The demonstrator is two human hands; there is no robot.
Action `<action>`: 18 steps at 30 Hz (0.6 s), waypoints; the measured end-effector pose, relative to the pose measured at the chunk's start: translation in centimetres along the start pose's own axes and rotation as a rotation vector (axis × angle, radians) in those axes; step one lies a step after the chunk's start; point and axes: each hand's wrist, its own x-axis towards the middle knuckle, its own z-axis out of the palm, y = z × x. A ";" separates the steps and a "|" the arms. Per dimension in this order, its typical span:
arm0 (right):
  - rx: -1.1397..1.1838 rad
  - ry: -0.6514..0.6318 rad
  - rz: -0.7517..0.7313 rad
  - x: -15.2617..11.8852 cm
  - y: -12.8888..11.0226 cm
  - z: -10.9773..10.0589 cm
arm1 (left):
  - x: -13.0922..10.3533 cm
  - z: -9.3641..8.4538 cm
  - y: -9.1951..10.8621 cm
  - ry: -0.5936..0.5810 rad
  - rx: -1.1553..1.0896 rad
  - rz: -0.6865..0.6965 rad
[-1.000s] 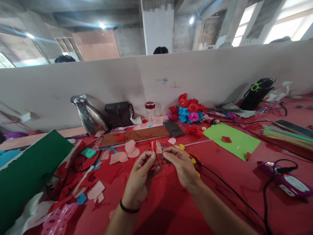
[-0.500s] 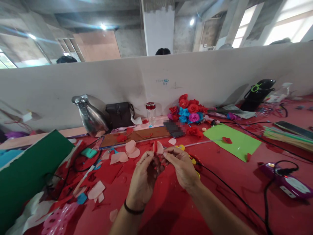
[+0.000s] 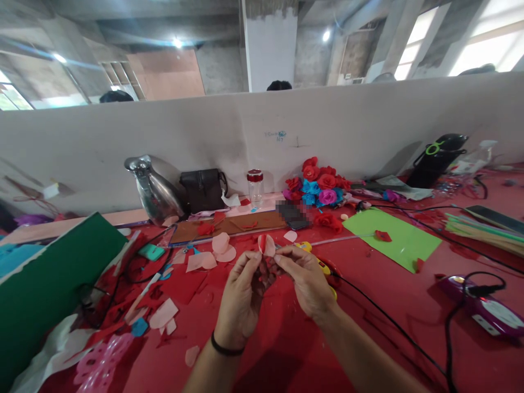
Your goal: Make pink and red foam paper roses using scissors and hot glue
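Over the middle of the red table I hold a small curved paper petal [image 3: 268, 246], pale pink with a red part along its left side. My left hand [image 3: 241, 300], with a dark band at the wrist, pinches its lower left edge between thumb and forefinger. On the other side, my right hand [image 3: 308, 281] pinches the petal's right edge. The other fingers of both hands curl below, partly hidden. Just beyond the hands lie a loose pale petal [image 3: 290, 236] and a yellow-handled tool [image 3: 323, 267], partly covered by my right hand.
Pink paper pieces [image 3: 223, 248] and red scraps litter the left side, near a green board [image 3: 61, 273]. Along the partition stand a steel jug [image 3: 153, 188], a glass jar [image 3: 255, 188] and paper roses [image 3: 319, 183]. Rightward are a green sheet [image 3: 393, 245] and a corded purple device [image 3: 483, 308].
The pink petal has turned and spread, showing a wider face between my fingertips. Both hands keep their pinch. The whole view has shifted slightly.
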 end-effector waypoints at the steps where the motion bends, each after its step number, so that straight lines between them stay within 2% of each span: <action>1: -0.001 -0.010 -0.004 0.0 0.0 0.0 | 0.0 0.0 0.0 0.001 0.012 0.011; 12: -0.163 -0.007 -0.133 -0.1 0.8 -0.3 | 0.0 0.5 -0.5 0.063 0.134 0.121; 18: -0.217 0.000 -0.163 -0.1 0.7 -0.4 | -0.1 0.3 -0.7 0.054 0.174 0.156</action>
